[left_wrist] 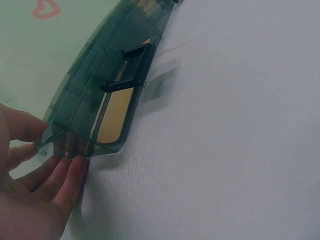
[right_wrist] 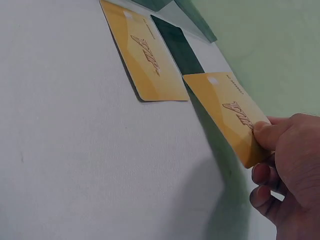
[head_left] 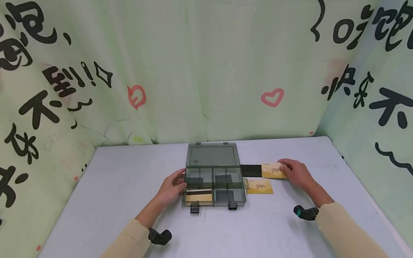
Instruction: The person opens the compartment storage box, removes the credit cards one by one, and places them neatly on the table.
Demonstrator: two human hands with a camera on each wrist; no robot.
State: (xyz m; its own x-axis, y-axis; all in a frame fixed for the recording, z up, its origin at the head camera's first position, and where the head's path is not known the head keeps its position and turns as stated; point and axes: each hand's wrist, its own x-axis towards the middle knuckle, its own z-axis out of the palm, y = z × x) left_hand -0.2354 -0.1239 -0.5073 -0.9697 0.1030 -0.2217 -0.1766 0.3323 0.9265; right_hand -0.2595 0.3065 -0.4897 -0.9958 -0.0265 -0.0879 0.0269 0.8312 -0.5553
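A translucent grey compartment box (head_left: 213,177) lies with its lid (head_left: 212,155) folded back. My left hand (head_left: 171,188) holds the box's left side, with fingertips against the wall in the left wrist view. In the front left compartment lies a gold card (left_wrist: 116,112) with a dark stripe. Right of the box, my right hand (head_left: 297,172) pinches a yellow card (right_wrist: 227,112) by its outer end, thumb on top. Its inner end meets a black card (right_wrist: 177,42). Another yellow card (right_wrist: 145,55) lies nearer the front, beside the box.
Two dark latches, the left one (head_left: 195,207) and the right one (head_left: 232,205), stick out from the box's front. The box rests on a white table (head_left: 215,241). Behind and at both sides hangs a pale green curtain (head_left: 201,64) with black writing.
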